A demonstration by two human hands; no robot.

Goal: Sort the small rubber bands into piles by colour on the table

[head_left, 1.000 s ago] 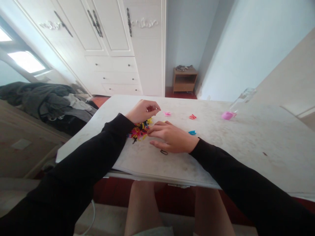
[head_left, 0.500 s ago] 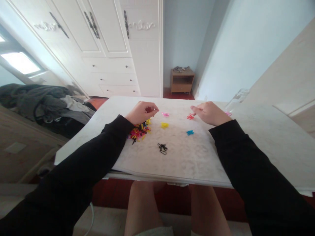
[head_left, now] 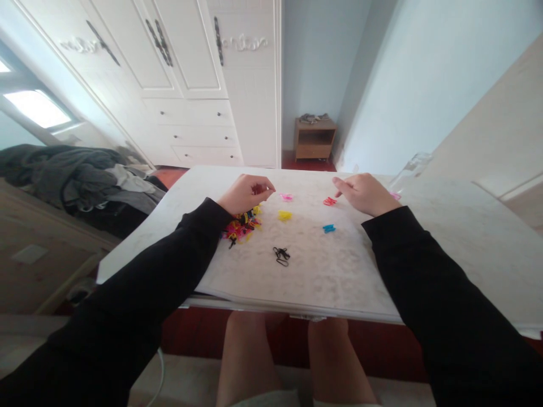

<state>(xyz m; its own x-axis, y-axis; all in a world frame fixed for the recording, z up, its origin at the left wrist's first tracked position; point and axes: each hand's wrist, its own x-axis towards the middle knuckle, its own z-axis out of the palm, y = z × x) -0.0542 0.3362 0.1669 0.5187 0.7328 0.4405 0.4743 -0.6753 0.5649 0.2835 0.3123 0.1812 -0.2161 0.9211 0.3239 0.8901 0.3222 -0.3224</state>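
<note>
My left hand (head_left: 247, 192) hovers over the far side of a mixed pile of coloured rubber bands (head_left: 241, 228). Its thumb and forefinger are pinched together; whatever may be between them is too small to make out. Just right of those fingertips lies a small pink group of bands (head_left: 287, 198), with a yellow group (head_left: 284, 216) nearer to me. Beside a small red group (head_left: 330, 201) is my right hand (head_left: 365, 193), thumb and forefinger apart, other fingers curled under. Blue bands (head_left: 328, 228) and black bands (head_left: 281, 256) lie closer to the front edge.
The white table (head_left: 305, 282) spans the view in front of my legs. A clear plastic item (head_left: 413, 169) and something pink (head_left: 395, 195) sit beyond my right wrist. Clothes (head_left: 85, 175) are heaped at the left. A white wardrobe (head_left: 190, 124) and a small wooden cabinet (head_left: 314, 141) stand behind.
My right hand has drawn slightly right, away from the red bands, and its thumb and forefinger have parted. My left hand is almost still. My right leg has shifted left.
</note>
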